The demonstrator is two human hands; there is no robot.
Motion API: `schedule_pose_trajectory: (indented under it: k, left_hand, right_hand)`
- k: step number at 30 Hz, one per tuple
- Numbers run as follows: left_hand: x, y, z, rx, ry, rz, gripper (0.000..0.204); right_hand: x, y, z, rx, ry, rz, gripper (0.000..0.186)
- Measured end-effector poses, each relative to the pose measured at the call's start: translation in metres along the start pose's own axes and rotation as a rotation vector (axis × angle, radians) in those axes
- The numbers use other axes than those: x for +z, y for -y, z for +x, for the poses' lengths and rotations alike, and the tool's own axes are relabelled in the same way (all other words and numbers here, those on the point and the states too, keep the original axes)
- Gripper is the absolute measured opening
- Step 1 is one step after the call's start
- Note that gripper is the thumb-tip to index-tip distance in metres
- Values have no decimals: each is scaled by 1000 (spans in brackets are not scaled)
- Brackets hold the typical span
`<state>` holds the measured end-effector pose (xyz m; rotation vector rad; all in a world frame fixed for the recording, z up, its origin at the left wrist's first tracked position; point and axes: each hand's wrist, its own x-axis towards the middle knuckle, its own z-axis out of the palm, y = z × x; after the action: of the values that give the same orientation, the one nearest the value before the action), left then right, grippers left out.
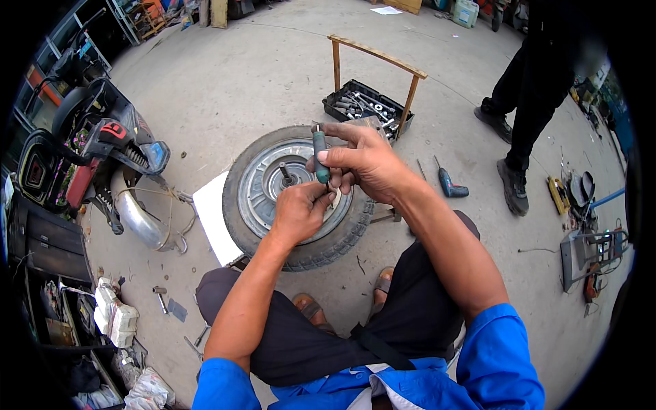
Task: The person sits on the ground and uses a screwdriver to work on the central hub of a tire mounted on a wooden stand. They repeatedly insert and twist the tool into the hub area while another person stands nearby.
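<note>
A wheel (239, 184) with a black tyre and grey metal hub lies flat in front of me, its axle (285, 172) pointing up. Over the hub's right side, my right hand (362, 160) grips a short tool with a green handle (320, 154), held upright with its metal end on top. I cannot make out its exact kind. My left hand (299, 210) is closed just below that handle, its thumb and finger pinched together over the hub. Whatever may be between those fingertips is too small to tell. Under the wheel, a white sheet or board (212, 219) sticks out at the left.
Beyond the wheel stands a black toolbox (335, 113) of wrenches and sockets, with a wooden handle (376, 53). A green-and-black power tool (451, 186) lies to the right, near a standing person's legs (529, 109). Scooter parts (102, 150) and a cluttered shelf (51, 273) line the left.
</note>
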<state>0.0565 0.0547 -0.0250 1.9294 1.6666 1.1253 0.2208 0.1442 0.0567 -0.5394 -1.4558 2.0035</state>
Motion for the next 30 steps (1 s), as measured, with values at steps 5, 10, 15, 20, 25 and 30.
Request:
schedule_pose_trajectory:
  k: [5,10,15,20,25,30]
  left_hand:
    - [-2,-1,-1,10,31,72,11]
    - [-1,-1,-1,46,-2,99,10]
    - [2,-4,3,105,-34,105,10]
    - [-1,-6,2,38,17,152,11]
    - [0,2,0,64,22,115,10]
    - [3,-10,1,40,-56,92,11]
  right_hand:
    - [-1,1,0,-74,-152,-171,70]
    - [-4,5,-3,-144,-247,-356,47]
    - [-14,8,-9,-172,-212,-737,31]
    - [-9,15,-13,41,0,-345,37]
    - [-6,4,-7,-46,-75,-257,43]
    - [-1,1,-2,-344,-172,-775,53]
